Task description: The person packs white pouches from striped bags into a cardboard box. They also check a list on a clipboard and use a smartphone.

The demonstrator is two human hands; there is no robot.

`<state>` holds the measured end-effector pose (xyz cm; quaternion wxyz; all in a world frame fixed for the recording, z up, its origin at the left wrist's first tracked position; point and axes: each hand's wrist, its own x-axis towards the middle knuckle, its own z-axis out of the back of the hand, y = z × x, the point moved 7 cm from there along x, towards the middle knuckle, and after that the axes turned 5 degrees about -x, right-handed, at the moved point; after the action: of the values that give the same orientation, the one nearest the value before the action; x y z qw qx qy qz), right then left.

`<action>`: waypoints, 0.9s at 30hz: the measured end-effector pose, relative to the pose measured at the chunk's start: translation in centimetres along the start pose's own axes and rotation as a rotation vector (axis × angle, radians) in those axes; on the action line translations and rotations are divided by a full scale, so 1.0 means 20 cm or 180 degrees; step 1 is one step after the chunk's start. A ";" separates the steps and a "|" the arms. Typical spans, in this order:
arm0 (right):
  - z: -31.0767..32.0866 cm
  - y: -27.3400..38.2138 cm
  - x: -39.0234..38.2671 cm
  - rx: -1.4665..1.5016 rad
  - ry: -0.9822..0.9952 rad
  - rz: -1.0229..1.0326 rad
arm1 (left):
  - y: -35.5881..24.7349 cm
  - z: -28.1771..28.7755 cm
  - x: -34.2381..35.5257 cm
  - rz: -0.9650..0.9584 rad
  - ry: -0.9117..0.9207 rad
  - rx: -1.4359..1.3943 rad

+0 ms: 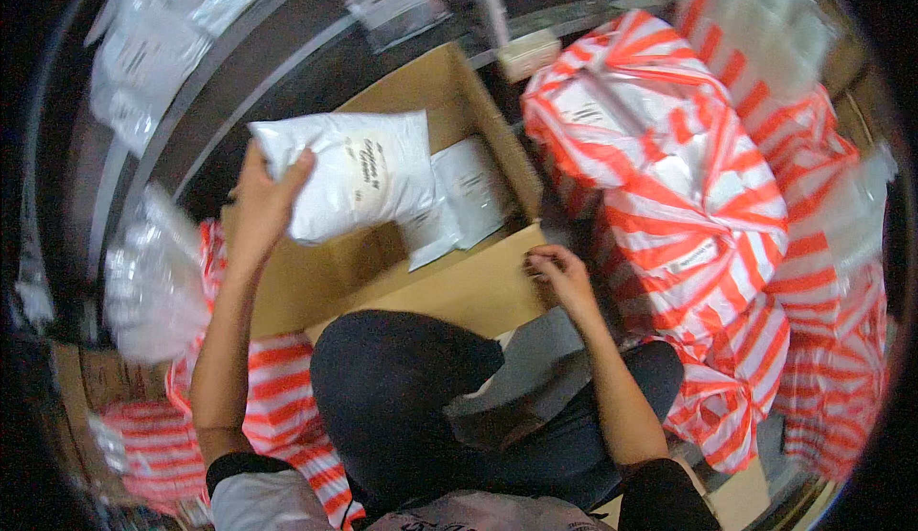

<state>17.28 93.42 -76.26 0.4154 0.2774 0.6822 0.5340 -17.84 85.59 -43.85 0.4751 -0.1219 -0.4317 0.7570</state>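
My left hand [268, 196] grips a plump white bag [368, 172] with a printed label at its left end, thumb on top. The bag is tilted over an open cardboard box [430, 287]. More white bags [470, 191] lie inside the box toward its right side. At the box's near right corner is my right hand [564, 277], its fingers curled on the edge of the flap. Motion blurs those fingertips a little. Part of the box floor is hidden beneath the lifted bag.
Red-and-white striped sacks [693, 234] crowd the right side; others lie at the lower left. White packets [158, 67] rest on a dark shelf at the upper left, and a packet [387, 0] lies beyond the box. Clear plastic [153, 282] bulges at the left.
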 end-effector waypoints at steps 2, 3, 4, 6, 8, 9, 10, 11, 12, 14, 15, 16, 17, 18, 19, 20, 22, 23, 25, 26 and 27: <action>0.00 0.02 0.00 0.0022 0.0017 0.0070 | 0.31 0.03 -0.05 0.0491 0.0000 0.0353; 0.00 0.03 -0.01 -0.0016 0.0067 0.0048 | 0.45 0.02 -0.10 0.0707 0.0041 0.0023; -0.01 0.04 -0.01 -0.0054 0.0104 0.0042 | 0.65 0.05 -0.14 0.0748 -0.0100 0.0142; -0.01 0.02 -0.01 -0.0110 0.0098 -0.0047 | 1.08 0.06 -0.22 0.1120 -0.0161 -0.0089; 0.00 0.01 -0.01 -0.0105 0.0100 -0.0077 | 1.41 0.06 -0.31 0.1264 -0.0595 -0.0590; -0.09 0.03 0.00 -0.0028 0.0203 -0.0047 | 1.65 0.23 -0.37 0.1330 -0.0917 -0.0827; -0.11 0.04 0.00 -0.0006 0.0242 -0.0037 | 1.79 0.32 -0.43 0.1400 -0.1191 -0.1134; -0.03 0.02 0.00 -0.0139 0.0137 -0.0062 | 1.83 0.12 -0.48 0.1719 -0.1483 -0.1678; 0.08 -0.03 0.00 -0.0218 0.0002 -0.0145 | 1.77 -0.18 -0.55 0.2064 -0.1751 -0.2229; 0.11 -0.04 0.00 -0.0313 -0.0004 -0.0172 | 1.76 -0.34 -0.70 0.2966 -0.1242 -0.2601; 0.09 -0.03 0.01 -0.0333 0.0030 -0.0160 | 1.81 -0.39 -0.80 0.3513 -0.0372 -0.2486; 0.07 -0.03 0.01 -0.0315 0.0050 -0.0166 | 1.83 -0.42 -0.88 0.4031 0.0528 -0.2319; 0.05 -0.02 0.00 -0.0302 0.0061 -0.0174 | 1.87 -0.40 -0.88 0.4000 0.0744 -0.1875; 0.04 -0.01 -0.01 -0.0293 0.0050 -0.0187 | 1.91 -0.40 -0.85 0.3957 0.0980 -0.1432; 0.03 -0.01 -0.01 -0.0372 0.0062 -0.0201 | 1.93 -0.39 -0.80 0.3900 0.1204 -0.0986; 0.03 -0.01 -0.01 -0.0450 0.0070 -0.0216 | 1.92 -0.38 -0.64 0.2851 0.1474 -0.0198; 0.00 0.03 -0.03 -0.0566 -0.0003 -0.0267 | 1.81 -0.40 -0.37 0.0695 0.1875 0.1282; 0.02 0.03 -0.04 -0.0659 -0.0036 -0.0136 | 1.73 -0.47 -0.28 0.0176 0.1565 0.1330; 0.03 0.05 -0.06 -0.0818 -0.0081 0.0152 | 1.70 -0.60 -0.20 -0.0311 0.1248 0.1716; 0.04 0.05 -0.07 -0.0960 -0.0067 0.0192 | 1.72 -0.67 -0.18 -0.0284 0.1265 0.2053; 0.04 0.08 -0.08 -0.1111 -0.0048 0.0226 | 1.77 -0.73 -0.18 -0.0252 0.1280 0.2382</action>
<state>18.66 92.89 -74.27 0.4432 0.2290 0.5658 0.6565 -29.03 84.22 -80.74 0.5900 -0.0697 -0.0304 0.8038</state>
